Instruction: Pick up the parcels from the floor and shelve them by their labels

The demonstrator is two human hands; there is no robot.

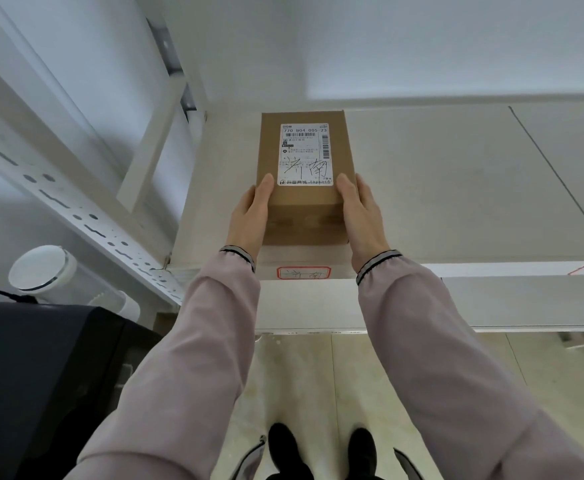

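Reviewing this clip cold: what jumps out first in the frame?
The brown cardboard parcel sits mid-frame on the white shelf, its white shipping label with handwritten characters facing up. The left hand and right hand press its two sides, pink sleeves reaching in from below. A red-bordered tag on the shelf's front edge sits right under the parcel.

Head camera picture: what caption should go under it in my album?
Both hands, left hand and right hand, hold a labelled cardboard parcel on the white shelf.
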